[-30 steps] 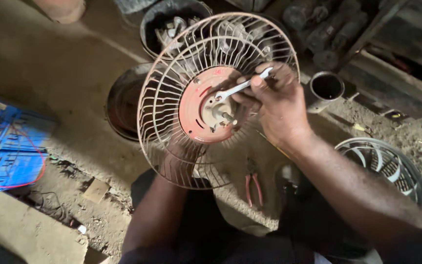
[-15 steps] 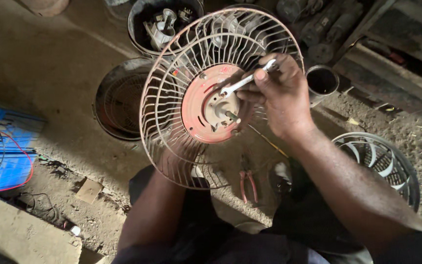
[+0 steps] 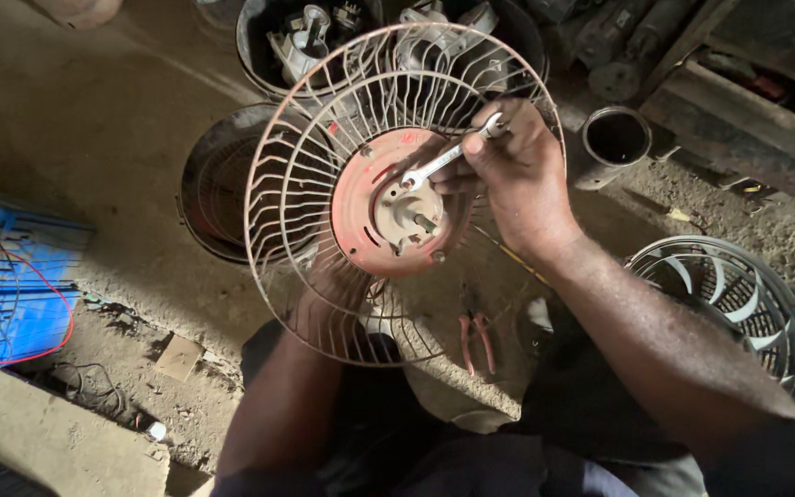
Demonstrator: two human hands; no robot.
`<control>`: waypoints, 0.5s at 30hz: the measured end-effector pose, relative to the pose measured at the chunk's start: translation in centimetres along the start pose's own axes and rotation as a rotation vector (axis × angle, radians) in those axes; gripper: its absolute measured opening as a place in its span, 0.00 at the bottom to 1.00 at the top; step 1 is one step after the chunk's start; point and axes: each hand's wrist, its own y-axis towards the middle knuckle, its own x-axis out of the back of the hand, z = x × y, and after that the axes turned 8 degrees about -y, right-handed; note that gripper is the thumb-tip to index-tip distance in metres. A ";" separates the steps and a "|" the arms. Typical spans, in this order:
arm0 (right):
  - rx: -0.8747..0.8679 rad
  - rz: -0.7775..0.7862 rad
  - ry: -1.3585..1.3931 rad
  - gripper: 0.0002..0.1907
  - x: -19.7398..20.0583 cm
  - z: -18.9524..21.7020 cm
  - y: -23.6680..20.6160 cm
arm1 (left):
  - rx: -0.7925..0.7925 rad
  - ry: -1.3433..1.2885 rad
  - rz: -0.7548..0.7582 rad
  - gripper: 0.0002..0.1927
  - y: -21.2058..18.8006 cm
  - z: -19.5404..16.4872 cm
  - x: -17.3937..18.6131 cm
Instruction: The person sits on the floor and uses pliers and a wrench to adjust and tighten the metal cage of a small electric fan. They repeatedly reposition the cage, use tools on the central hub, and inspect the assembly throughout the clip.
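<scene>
Right hand [image 3: 519, 179]: closed around the shank of a small silver spanner [image 3: 448, 156], held over the face of a wire fan guard [image 3: 301, 193]. Spanner runs from the fist at two o'clock down toward eight o'clock, its open end sitting at the upper left edge of the hub.

Hub [image 3: 409, 213]: pale metal, short shaft stub at its middle, set in a faded red round plate [image 3: 361, 198] at the guard's centre.

Fan guard: cream-coloured wire, domed, tilted up toward the camera above the person's lap.

Left hand [image 3: 328, 290]: behind the guard at seven o'clock of the hub, seen only through the wires; it props the guard from the back, but how tightly the fingers close cannot be told.

Round the guard, on the dirt floor:
- twelve o'clock: dark bucket [image 3: 259, 51] holding metal parts.
- nine o'clock: dark round pan [image 3: 209, 189], partly hidden by the guard.
- two o'clock: short dark cylinder [image 3: 614, 143], open-topped.
- four o'clock: second fan grille [image 3: 738, 294], grey, lying flat.
- six o'clock: red-handled pliers [image 3: 476, 336], seen through the wires.
- far nine o'clock: blue crate [image 3: 6, 285] with a red wire [image 3: 52, 308] looped across it.
</scene>
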 end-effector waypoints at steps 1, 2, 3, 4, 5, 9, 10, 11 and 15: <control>-0.012 -0.004 -0.008 0.09 -0.1 0.0 0.0 | -0.034 0.173 -0.030 0.18 -0.4 -0.1 -0.6; -0.021 -0.010 -0.017 0.09 -0.1 0.0 0.1 | -0.067 0.346 -0.059 0.20 -0.7 -0.2 -1.1; -0.029 -0.014 -0.026 0.09 -0.1 0.0 0.3 | -0.101 0.520 -0.086 0.22 -0.7 -0.3 -1.7; -0.017 -0.013 -0.021 0.09 -0.1 0.0 0.4 | -0.142 0.658 -0.013 0.24 -0.8 -0.5 -2.1; -0.005 -0.012 -0.015 0.09 -0.1 0.0 0.6 | -0.181 0.796 0.060 0.26 -0.8 -0.6 -2.5; -0.007 0.001 -0.124 0.13 -0.1 -0.1 1.4 | -0.282 1.280 0.215 0.29 -0.6 -0.4 -3.2; 0.001 0.000 -0.135 0.13 -0.1 -0.1 1.4 | -0.225 1.001 0.147 0.27 -0.5 -0.3 -3.2; 0.011 -0.002 -0.147 0.14 -0.2 -0.1 1.4 | -0.166 0.723 0.085 0.25 -0.3 -0.2 -3.2; -0.037 -0.017 -0.238 0.19 -0.6 0.3 1.4 | 0.076 -0.393 -0.145 0.19 0.3 0.2 -3.0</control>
